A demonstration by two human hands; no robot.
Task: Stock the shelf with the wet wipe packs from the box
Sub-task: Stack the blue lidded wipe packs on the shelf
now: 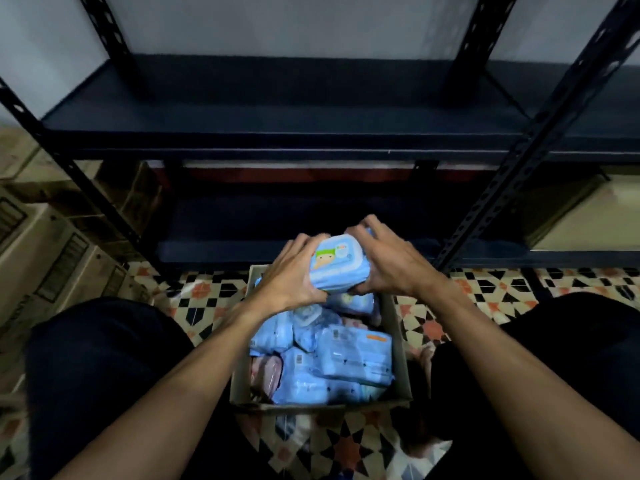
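The left grip (291, 271) curls round the left end of a blue wet wipe pack (337, 263) and the right grip (391, 268) clasps its right end. The pack is held between both, raised just above the far end of the box (403, 344), in front of the lower shelf (311, 220). It looks soft and film-wrapped, with a stiffer lid on top. It is probably squashy, a little slick and weighty for its size, so the short ends or the flat underside seem safer holds than the lid. From the left stand stacked cartons (52, 254), a dark-clad left knee (104, 358) and the slotted left upright (86, 188). Then come more packs (353, 355) jumbled in the box, the right upright (512, 178) and the right knee (571, 358). The upper shelf (277, 109) overhangs the lower one, so its front edge and the two uprights are likely what the pack must pass.
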